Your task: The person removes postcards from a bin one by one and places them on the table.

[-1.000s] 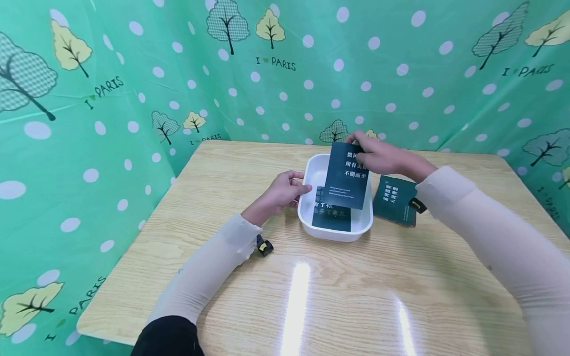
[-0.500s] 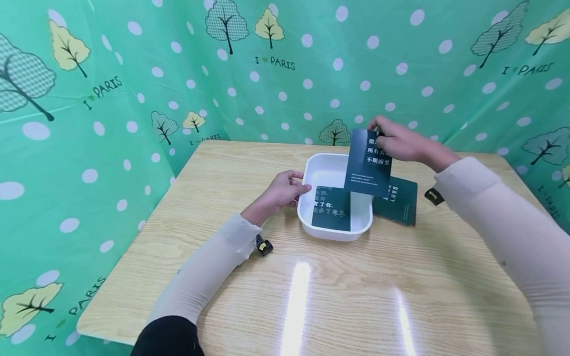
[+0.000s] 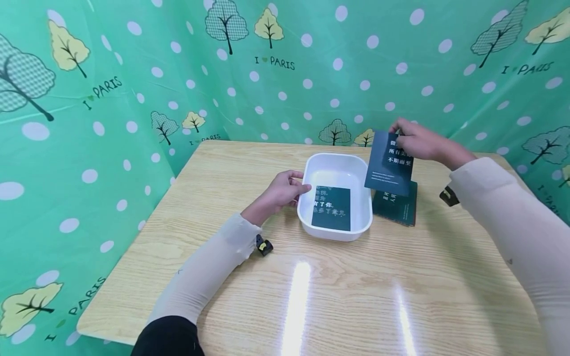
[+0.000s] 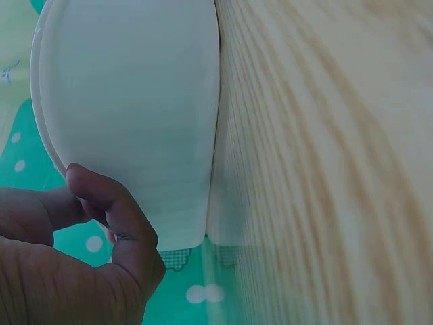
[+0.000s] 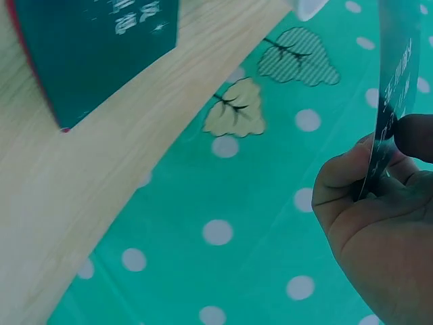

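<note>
My right hand (image 3: 418, 141) pinches a dark green printed card (image 3: 386, 165) by its upper edge and holds it up over a stack of similar cards (image 3: 403, 210), which lies right of the tub. In the right wrist view the held card (image 5: 399, 64) shows nearly edge-on between thumb and fingers. My left hand (image 3: 285, 190) pinches the left rim of a white plastic tub (image 3: 335, 235). In the left wrist view the tub's outer wall (image 4: 135, 122) stands on the table, with my thumb at the rim. Inside the tub lies another dark green card (image 3: 331, 210) with white writing.
All this sits on a light wooden table (image 3: 249, 296). A green curtain (image 3: 294, 89) with trees and dots hangs right behind its back edge and along the left side. Black wrist straps show at the left sleeve (image 3: 222, 257) and the right sleeve.
My right hand has moved right with the card, from over the tub to over the stack, uncovering the card in the tub. My left hand stays at the rim.
</note>
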A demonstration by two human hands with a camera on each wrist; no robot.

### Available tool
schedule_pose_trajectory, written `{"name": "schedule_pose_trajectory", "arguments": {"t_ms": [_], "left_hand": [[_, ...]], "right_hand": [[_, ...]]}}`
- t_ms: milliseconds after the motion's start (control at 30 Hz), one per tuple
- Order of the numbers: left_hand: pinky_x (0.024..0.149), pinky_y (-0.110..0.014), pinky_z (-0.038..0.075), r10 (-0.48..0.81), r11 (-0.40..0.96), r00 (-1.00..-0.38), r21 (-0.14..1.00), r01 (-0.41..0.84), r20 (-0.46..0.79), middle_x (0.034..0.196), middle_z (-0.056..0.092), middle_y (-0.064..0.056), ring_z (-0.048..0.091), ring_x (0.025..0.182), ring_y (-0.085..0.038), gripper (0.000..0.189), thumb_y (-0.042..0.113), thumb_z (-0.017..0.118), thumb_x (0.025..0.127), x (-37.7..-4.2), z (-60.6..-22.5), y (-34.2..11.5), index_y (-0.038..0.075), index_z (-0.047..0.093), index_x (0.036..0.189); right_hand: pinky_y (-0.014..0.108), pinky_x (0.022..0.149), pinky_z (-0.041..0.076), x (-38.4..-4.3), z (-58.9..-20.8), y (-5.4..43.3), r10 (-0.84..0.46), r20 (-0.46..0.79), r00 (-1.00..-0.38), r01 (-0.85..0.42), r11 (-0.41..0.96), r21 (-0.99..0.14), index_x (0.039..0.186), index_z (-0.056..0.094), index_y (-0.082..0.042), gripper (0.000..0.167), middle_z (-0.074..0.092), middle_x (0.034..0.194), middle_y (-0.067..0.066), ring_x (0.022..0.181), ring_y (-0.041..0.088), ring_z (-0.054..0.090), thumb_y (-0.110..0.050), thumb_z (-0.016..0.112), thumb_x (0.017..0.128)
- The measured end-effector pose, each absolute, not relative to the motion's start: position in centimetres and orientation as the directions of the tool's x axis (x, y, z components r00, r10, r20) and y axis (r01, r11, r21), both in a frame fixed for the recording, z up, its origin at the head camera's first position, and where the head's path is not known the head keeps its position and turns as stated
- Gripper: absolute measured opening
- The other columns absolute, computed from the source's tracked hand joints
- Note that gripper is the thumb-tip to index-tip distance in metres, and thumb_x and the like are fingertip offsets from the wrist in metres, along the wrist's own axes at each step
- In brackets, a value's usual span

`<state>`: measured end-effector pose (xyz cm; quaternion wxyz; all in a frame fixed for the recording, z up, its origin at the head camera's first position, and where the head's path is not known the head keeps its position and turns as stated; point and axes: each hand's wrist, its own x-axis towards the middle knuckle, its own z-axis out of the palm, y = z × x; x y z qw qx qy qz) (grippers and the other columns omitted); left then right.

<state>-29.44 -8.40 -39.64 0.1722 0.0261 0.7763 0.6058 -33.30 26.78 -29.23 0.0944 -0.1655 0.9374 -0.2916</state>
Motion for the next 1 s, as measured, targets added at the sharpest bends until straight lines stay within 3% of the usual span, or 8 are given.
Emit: {"name": "schedule_pose_trajectory", "arguments": {"t_ms": [333, 633, 1000], "left_hand": [[0.056, -0.029, 0.056, 0.250, 0.267, -0.938, 0.948, -0.171, -0.240, 0.098, 0.065, -0.011, 0.066, 0.076, -0.022, 0.045, 0.013, 0.071, 0.098, -29.6, -39.9, -8.5, 0.008, 0.052, 0.138], [0.056, -0.029, 0.056, 0.254, 0.265, -0.935, 0.948, -0.177, -0.246, 0.097, 0.064, -0.012, 0.065, 0.072, -0.019, 0.045, 0.014, 0.070, 0.099, -29.5, -39.7, -8.5, 0.008, 0.051, 0.139], [0.059, -0.031, 0.056, 0.252, 0.274, -0.935, 0.945, -0.179, -0.251, 0.101, 0.065, -0.013, 0.066, 0.075, -0.020, 0.044, 0.014, 0.070, 0.099, -29.5, -39.7, -8.6, 0.009, 0.052, 0.138]], "right_hand": [[0.043, 0.076, 0.051, -33.8, -31.1, 29.2, -0.315, -0.103, -0.943, -0.199, 0.787, -0.585, 0.126, 0.038, 0.007, 0.030, 0.047, 0.119, 0.028, 0.102, 0.040, 0.052, -0.008, 0.031, 0.101], [0.054, 0.084, 0.043, -34.0, -33.3, 29.5, -0.296, -0.160, -0.942, -0.170, 0.828, -0.535, 0.131, 0.037, 0.009, 0.036, 0.044, 0.122, 0.029, 0.107, 0.044, 0.045, -0.012, 0.029, 0.103], [0.053, 0.085, 0.042, -34.0, -36.0, 29.3, -0.315, -0.214, -0.925, -0.164, 0.836, -0.523, 0.126, 0.037, 0.009, 0.032, 0.043, 0.116, 0.027, 0.107, 0.043, 0.044, -0.007, 0.032, 0.099]]}}
